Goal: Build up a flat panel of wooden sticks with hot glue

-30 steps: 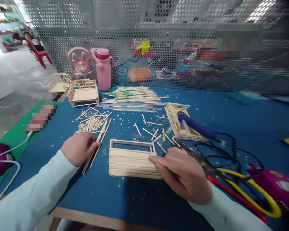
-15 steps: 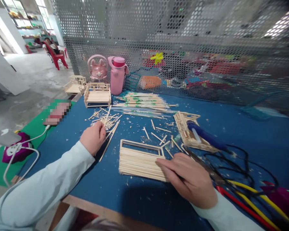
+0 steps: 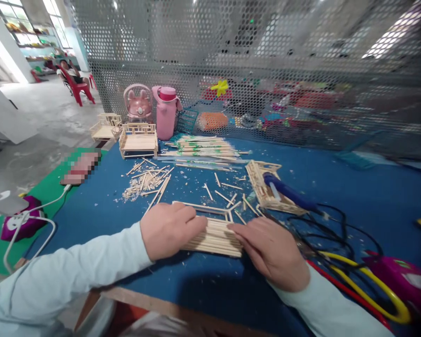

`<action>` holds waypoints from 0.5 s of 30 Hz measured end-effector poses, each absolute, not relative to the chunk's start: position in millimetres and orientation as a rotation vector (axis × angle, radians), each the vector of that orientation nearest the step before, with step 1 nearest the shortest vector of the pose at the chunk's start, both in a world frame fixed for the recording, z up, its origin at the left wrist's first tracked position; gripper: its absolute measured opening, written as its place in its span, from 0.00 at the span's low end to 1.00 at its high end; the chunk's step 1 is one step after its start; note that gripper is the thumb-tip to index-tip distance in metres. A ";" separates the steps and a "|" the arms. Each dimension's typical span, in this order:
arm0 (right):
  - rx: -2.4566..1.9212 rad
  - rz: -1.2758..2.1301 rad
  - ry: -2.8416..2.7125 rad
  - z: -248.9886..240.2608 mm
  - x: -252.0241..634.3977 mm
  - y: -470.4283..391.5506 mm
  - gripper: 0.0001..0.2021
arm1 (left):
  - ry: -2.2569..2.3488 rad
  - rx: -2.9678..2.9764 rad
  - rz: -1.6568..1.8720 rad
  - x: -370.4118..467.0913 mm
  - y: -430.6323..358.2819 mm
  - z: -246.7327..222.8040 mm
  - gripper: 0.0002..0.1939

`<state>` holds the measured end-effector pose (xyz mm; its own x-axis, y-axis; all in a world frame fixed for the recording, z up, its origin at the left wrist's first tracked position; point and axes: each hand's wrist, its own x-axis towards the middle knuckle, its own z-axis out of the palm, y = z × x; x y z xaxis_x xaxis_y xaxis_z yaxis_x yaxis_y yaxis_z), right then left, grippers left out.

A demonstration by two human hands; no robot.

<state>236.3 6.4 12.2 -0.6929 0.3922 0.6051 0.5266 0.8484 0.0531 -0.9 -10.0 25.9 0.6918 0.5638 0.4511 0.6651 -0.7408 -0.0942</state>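
Note:
A small wooden stick panel with an open frame along its far side lies on the blue table in front of me. My left hand is closed over its left part, thumb and fingers pressed on the sticks. Whether a loose stick is also under those fingers is hidden. At the panel's right end, my right hand grips the edge between thumb and forefinger. Loose short sticks lie just beyond the panel. A heap of stick scraps sits past my left hand.
Behind are bundled sticks, a finished stick model and a pink bottle. On the right, a blue-handled tool rests on another stick frame, near black cables and yellow-handled pliers. A perforated metal screen stands behind the table.
My left hand has moved right and toward me, from the scrap heap, where it held a thin stick, onto the panel. My right hand stays at the panel's right end. The view has shifted slightly.

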 end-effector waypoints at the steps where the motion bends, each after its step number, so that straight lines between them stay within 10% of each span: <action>1: -0.701 -0.276 -2.416 11.9 241.8 8.8 0.09 | -1.006 -2.638 -0.633 -5.8 -5.2 26.2 0.08; 15: -1.058 0.235 -2.335 1.4 266.5 24.4 0.10 | -1.956 -2.415 -2.036 -42.7 17.4 -16.2 0.15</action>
<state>266.5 24.4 1.4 -0.5320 0.7362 0.4183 0.6381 0.6733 -0.3735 -42.7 17.4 -16.2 -0.0626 0.9270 0.3697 0.3325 -0.3299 0.8835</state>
